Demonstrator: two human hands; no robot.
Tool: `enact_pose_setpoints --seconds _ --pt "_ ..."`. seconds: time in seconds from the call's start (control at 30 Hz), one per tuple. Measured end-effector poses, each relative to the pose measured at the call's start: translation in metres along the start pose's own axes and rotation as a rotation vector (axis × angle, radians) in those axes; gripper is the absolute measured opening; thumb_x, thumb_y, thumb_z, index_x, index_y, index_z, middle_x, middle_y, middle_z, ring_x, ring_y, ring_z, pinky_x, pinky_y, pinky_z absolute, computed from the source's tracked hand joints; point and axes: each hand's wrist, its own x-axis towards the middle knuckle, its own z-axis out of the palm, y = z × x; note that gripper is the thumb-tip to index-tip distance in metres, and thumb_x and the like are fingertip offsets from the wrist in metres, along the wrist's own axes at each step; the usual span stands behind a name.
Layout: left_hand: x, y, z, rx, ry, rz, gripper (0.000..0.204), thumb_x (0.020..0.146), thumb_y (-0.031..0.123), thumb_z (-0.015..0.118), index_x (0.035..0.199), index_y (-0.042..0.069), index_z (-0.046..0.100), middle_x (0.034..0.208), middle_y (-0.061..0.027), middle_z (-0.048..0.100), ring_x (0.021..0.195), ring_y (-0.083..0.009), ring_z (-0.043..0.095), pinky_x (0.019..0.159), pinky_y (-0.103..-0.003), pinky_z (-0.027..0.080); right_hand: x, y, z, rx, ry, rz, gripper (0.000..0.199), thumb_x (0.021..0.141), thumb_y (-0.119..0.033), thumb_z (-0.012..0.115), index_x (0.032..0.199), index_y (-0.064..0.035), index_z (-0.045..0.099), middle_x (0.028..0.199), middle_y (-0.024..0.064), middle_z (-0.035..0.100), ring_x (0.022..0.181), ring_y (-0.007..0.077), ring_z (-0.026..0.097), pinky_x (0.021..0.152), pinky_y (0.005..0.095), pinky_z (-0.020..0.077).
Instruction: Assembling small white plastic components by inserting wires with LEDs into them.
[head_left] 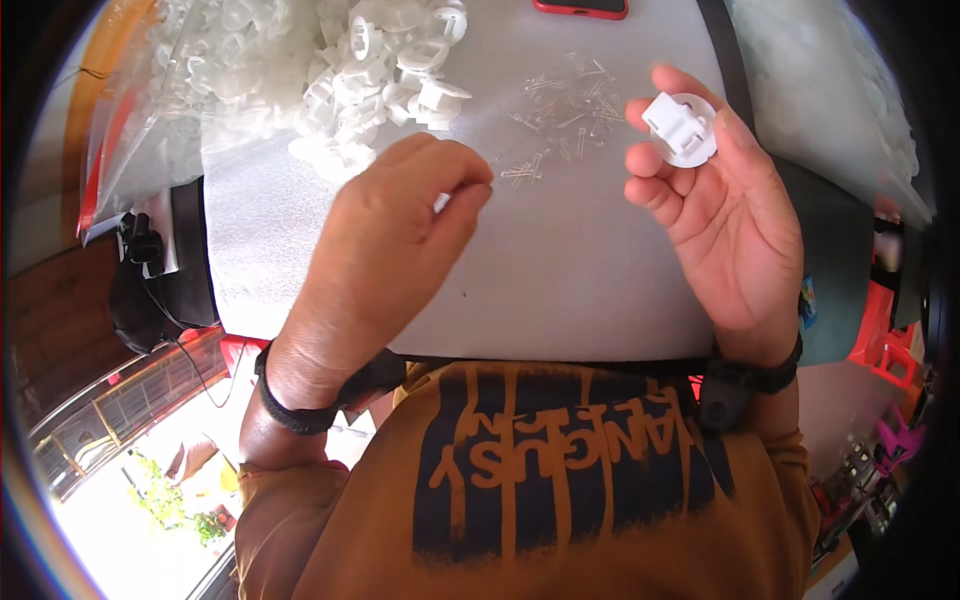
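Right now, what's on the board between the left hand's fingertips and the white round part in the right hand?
Head view: small clear pins scattered on the white board, between the left hand and the white round part held by the right hand.

Two hands, left [400, 230] and right [720, 200]. One white plastic disc part [682, 128] in the right hand. One heap of like white parts [390, 70] at the bench's [560, 270] far left, too many to count. One scatter of small clear pins [565, 110], uncountable. One red phone [580, 7] at the far edge. Two black wristbands [300, 412].
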Motion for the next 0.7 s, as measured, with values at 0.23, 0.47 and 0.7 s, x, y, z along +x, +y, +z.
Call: enact_pose_setpoints --seconds 0.23,0.47,0.7 --pt "0.012 0.005 0.012 0.315 0.053 0.089 0.01 0.079 0.004 0.055 0.088 0.002 0.056 0.082 -0.0097 0.055 0.072 -0.0256 0.056 0.061 -0.031 0.045 0.001 0.001 0.002 -0.035 0.064 0.064 0.041 0.093 -0.022 0.035 0.124 0.0033 0.037 0.11 0.0151 0.054 0.087 0.0161 0.058 0.076 0.0295 0.0483" --pt "0.02 0.006 0.011 0.42 0.036 0.093 0.007 0.078 0.005 0.055 0.085 0.005 0.054 0.083 -0.0091 0.054 0.07 -0.0289 0.056 0.06 -0.033 0.044 -0.001 -0.001 0.005 -0.058 0.057 0.074 0.041 0.091 -0.022 0.036 0.123 0.0033 0.039 0.109 0.0155 0.055 0.083 0.0163 0.059 0.073 0.0293 0.0489" --pt "0.02 0.004 0.011 0.475 0.043 0.194 0.008 0.077 0.004 0.055 0.084 0.004 0.053 0.082 -0.0092 0.053 0.07 -0.0294 0.055 0.06 -0.034 0.044 -0.004 -0.003 0.005 -0.129 -0.01 0.078 0.042 0.09 -0.024 0.04 0.122 0.0037 0.04 0.108 0.017 0.056 0.075 0.0157 0.059 0.065 0.0267 0.0481"
